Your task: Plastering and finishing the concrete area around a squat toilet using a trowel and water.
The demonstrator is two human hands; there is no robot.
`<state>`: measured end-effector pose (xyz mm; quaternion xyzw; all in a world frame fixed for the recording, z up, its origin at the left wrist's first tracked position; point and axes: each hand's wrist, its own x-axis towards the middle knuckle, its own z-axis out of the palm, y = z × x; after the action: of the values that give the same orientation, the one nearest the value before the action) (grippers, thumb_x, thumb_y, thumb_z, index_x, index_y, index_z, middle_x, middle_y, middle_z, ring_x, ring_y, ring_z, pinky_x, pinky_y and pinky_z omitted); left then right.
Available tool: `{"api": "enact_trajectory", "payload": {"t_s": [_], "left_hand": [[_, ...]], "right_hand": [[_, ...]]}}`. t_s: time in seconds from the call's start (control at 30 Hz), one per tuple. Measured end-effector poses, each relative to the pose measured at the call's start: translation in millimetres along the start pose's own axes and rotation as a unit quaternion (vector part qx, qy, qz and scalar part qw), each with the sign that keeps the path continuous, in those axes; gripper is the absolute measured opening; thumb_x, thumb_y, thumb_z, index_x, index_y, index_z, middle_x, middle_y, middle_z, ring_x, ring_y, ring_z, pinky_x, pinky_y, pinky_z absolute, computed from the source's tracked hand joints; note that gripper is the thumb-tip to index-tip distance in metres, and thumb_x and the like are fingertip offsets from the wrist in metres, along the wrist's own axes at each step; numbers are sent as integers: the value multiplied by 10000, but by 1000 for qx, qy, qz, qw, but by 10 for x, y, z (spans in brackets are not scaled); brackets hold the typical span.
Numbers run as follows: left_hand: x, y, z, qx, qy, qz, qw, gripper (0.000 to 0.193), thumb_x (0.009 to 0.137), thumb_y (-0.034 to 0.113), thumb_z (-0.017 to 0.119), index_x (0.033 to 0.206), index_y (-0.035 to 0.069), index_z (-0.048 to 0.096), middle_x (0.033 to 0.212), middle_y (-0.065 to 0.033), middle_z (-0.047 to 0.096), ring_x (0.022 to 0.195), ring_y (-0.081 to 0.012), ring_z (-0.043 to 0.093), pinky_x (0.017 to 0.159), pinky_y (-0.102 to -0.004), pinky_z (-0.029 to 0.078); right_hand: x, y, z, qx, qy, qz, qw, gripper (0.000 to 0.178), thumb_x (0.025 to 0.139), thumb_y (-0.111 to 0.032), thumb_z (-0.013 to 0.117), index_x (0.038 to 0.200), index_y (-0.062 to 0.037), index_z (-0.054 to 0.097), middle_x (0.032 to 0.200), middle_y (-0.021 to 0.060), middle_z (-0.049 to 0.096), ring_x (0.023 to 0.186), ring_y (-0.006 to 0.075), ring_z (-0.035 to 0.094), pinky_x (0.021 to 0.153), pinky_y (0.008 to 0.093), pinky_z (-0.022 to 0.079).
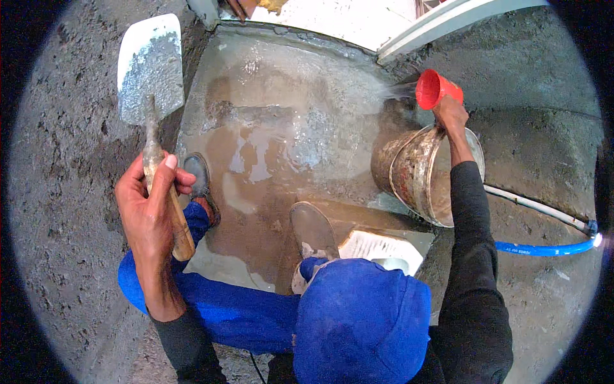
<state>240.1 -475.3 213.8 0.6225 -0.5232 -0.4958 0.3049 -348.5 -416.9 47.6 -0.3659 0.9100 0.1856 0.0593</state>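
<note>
My left hand [150, 208] is closed around the wooden handle of a trowel [153, 70], its broad blade pointing up and away, smeared with grey wet cement. On the right, my right hand [451, 116] grips a red plastic cup [436, 89], its mouth tipped leftward. A spray of water leaves the cup toward the wet cement floor patch [256, 83]. Just below that hand stands a cement-stained bucket [401, 168] with a wire handle; my right forearm hides part of its rim. Watery puddles lie on the smooth patch in front of me.
My shoes [313, 227] stand on the wet patch. Near the right shoe lies a white slab [377, 248] with a pale round thing on it. A blue hose [543, 248] and a white pipe [537, 206] run at the right. A white frame [448, 25] borders the far edge.
</note>
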Motion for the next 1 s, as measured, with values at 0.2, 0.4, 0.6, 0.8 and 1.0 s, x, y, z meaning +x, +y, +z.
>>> {"api": "enact_trajectory", "payload": {"t_s": [0.2, 0.4, 0.6, 0.8, 1.0], "left_hand": [[11, 25, 18, 3, -2, -14, 1000, 208, 967, 230, 656, 988, 24, 648, 723, -57, 666, 626, -98, 592, 578, -251, 466], [41, -64, 0, -115, -32, -71, 990, 256, 1005, 288, 578, 950, 42, 620, 685, -48, 633, 557, -94, 573, 513, -237, 461], [111, -321, 85, -207, -36, -139, 968, 316, 1024, 311, 474, 973, 40, 630, 734, -65, 649, 641, -114, 581, 612, -252, 474], [149, -630, 181, -185, -25, -224, 956, 311, 1011, 381, 576, 1024, 87, 675, 913, 14, 554, 879, -114, 487, 797, -300, 406], [156, -780, 358, -108, -72, -251, 959, 330, 966, 414, 653, 1089, 108, 681, 891, 24, 597, 781, -87, 554, 624, -274, 458]], "right_hand": [[-191, 144, -39, 43, 69, 31, 996, 370, 865, -324, 664, 1059, -11, 697, 1093, 269, 693, 1069, 459, 654, 899, 541, 530], [-400, 590, -134, 93, 162, 46, 981, 386, 872, -333, 689, 1089, -14, 670, 1130, 257, 678, 1071, 448, 647, 912, 536, 517], [-1168, 1214, 210, 308, 285, 104, 902, 394, 925, -349, 663, 1073, 16, 650, 774, 146, 654, 675, 266, 628, 624, 428, 481], [-2446, 1380, 675, 312, 155, 174, 921, 561, 930, -413, 652, 1278, 21, 579, 851, 185, 673, 741, 345, 626, 716, 474, 501], [-2458, 381, 135, 296, 220, -29, 929, 472, 944, -290, 661, 1259, 50, 571, 1223, 179, 616, 1152, 347, 580, 1015, 417, 441]]}}
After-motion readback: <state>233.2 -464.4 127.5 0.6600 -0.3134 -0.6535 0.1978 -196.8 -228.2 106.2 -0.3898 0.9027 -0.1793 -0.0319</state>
